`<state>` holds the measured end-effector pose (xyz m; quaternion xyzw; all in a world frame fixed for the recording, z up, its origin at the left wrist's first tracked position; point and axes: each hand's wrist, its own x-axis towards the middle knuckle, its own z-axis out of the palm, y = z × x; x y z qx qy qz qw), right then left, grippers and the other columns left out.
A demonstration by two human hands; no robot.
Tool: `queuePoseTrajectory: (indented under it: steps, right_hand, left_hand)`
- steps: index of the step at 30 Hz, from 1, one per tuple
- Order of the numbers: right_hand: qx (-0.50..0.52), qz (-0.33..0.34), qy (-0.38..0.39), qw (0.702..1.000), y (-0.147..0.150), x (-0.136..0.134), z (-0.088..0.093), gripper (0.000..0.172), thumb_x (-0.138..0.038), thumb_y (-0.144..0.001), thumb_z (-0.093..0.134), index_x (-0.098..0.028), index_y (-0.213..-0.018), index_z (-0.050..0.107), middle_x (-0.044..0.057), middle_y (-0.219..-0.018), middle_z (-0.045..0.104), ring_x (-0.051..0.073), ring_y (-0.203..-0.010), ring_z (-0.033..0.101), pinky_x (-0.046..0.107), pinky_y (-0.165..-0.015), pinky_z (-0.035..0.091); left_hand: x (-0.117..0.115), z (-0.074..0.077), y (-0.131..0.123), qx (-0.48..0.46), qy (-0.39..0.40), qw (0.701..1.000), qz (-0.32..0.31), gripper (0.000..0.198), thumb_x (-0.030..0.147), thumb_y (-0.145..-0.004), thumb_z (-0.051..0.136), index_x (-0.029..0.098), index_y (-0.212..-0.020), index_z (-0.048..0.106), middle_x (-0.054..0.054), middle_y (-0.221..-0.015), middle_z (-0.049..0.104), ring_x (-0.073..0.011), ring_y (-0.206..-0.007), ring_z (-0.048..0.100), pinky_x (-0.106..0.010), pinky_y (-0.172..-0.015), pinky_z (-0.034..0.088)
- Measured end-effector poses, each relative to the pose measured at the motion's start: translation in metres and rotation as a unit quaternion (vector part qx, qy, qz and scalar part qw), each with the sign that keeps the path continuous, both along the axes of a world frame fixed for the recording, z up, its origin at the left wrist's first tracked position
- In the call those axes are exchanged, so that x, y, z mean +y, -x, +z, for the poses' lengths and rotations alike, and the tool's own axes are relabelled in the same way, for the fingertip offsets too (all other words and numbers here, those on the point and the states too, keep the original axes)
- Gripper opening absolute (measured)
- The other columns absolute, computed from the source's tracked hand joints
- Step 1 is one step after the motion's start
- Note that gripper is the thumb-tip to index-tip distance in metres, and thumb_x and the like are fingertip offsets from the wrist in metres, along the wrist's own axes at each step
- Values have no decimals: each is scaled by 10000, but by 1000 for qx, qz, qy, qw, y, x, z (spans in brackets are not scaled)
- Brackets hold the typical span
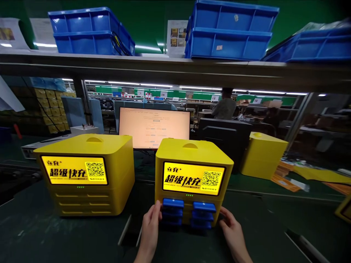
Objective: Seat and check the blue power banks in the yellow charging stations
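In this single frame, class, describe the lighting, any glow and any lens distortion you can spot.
Head view: the room is dim; the monitor is washed out to a pale glow, and the lit panel on the yellow cabinet between the left hand and right hand shines brightly. The shelf bows, showing wide-angle distortion.

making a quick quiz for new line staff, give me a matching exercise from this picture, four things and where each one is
Things
1. blue power banks
2. left hand
3. computer monitor
4. blue crates

Places
A. up on the overhead shelf
B. behind and between the two front yellow stations
C. in the slots of the near yellow station
D. at the lower left corner of the near station

Pairs: 1-C, 2-D, 3-B, 4-A
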<state>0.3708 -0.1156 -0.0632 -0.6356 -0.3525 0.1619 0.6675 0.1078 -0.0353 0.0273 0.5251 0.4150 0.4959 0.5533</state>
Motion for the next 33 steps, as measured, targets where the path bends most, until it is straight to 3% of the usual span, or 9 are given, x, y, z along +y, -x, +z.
queuePoseTrajectory:
  steps: [7, 22, 28, 33]
  right_hand:
    - [13, 0, 21, 1000, 2, 1, 3, 461, -329, -562, 474, -176, -971, 621, 54, -961, 659, 269, -959, 578, 338, -821, 460]
    - [-1, 47, 51, 998, 8, -2, 5, 422, -329, -651, 494, -187, -1041, 569, 56, -980, 649, 277, -969, 568, 343, -789, 446]
    - [2, 46, 40, 998, 9, -1, 9, 410, -323, -636, 505, -189, -1016, 579, 51, -930, 658, 273, -902, 589, 348, -794, 447]
    - [6, 52, 13, 999, 15, 2, 17, 407, -287, -617, 498, -190, -999, 598, 50, -955, 656, 261, -907, 596, 328, -782, 472]
  left_hand:
    - [-1, 4, 2, 20, -19, 999, -19, 540, 689, -749, 457, 188, -560, 384, 25, -595, 335, -126, -578, 293, -249, -554, 250]
    - [-1, 3, 2, 27, -26, 999, -12, 551, 701, -744, 445, 185, -559, 398, 22, -602, 355, -130, -588, 326, -248, -575, 277]
    - [-2, 4, 3, 26, -11, 999, -28, 546, 702, -741, 452, 177, -590, 449, 22, -607, 369, -129, -583, 321, -248, -568, 276]
    - [1, -6, 4, 43, -15, 999, 11, 555, 721, -717, 455, 172, -740, 541, 4, -669, 450, -162, -648, 409, -268, -620, 340]
